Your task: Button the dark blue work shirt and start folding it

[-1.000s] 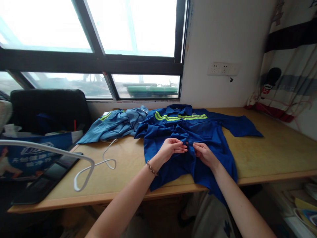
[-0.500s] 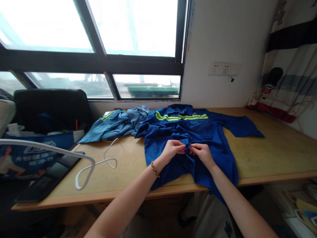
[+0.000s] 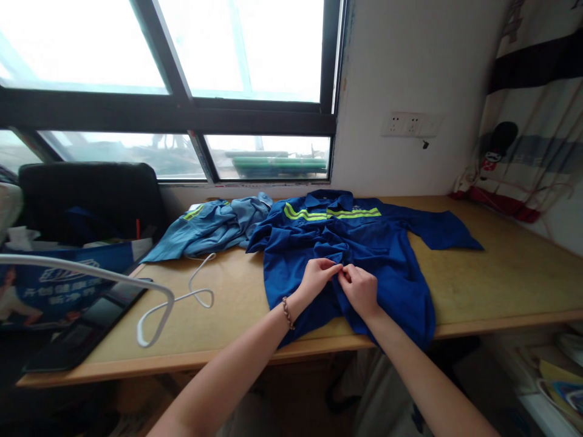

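A dark blue work shirt [image 3: 396, 273] with yellow-green reflective stripes lies spread front side up, its collar towards the wall. My left hand [image 3: 319, 276] pinches the front edge of the shirt around the middle of its body. Right beside it, my right hand [image 3: 359, 287] is closed on the same front edge, fingertips touching those of the left. Whatever small part sits between the fingertips, perhaps a button, is hidden. The cloth bunches up just above both hands, and the hem reaches the table's front edge.
A crumpled light blue garment [image 3: 214, 227] lies left of the shirt on the wooden table [image 3: 501, 279]. Nearer stand a bent white cable or wire [image 3: 157, 328] and a dark tablet-like slab [image 3: 86, 331]. A black chair [image 3: 91, 194] holds a blue printed bag [image 3: 59, 285].
My right hand has moved left and turned over more, closing up against my left fingertips. The raised bit of cloth between the hands is now covered. The view shifted slightly.
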`<state>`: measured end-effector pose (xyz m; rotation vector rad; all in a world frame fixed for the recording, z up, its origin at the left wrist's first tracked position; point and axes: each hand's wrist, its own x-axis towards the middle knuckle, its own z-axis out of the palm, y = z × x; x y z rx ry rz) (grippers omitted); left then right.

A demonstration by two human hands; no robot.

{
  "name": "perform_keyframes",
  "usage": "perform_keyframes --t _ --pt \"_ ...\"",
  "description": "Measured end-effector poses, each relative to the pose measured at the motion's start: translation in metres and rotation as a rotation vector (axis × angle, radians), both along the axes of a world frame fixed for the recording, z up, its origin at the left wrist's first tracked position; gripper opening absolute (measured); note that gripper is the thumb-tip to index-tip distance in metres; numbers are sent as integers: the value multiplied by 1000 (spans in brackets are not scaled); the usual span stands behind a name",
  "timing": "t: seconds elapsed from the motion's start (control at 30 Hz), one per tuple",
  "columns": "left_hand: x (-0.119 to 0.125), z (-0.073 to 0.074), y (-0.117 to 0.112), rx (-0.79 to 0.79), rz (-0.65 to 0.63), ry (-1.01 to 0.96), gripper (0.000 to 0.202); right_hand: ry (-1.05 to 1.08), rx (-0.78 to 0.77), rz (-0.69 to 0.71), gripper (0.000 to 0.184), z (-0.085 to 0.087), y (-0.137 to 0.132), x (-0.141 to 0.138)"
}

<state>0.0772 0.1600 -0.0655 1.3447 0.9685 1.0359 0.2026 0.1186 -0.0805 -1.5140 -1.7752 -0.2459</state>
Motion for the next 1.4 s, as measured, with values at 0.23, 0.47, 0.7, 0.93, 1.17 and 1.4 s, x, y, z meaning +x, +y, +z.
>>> perform_keyframes --t 0.23,0.47,0.7,0.93,1.17,1.4 --pt "-4 -4 1 -228 -92 -263 33 178 -1 69 14 3 -1 -3" --pt "-5 -1 4 -353 -64 -380 32 656 -174 252 23 10 4 -2" --pt "-4 0 2 -372 -68 -466 31 803 -214 296 34 10 8 0" --pt "-4 1 2 -375 -43 -500 29 816 -222 342 31 10 6 -2" --pt "-2 3 0 -336 42 -469 38 745 -190 368 36 14 3 -4" --pt "-4 5 -4 82 108 -146 29 677 -110 301 19 16 0 1"
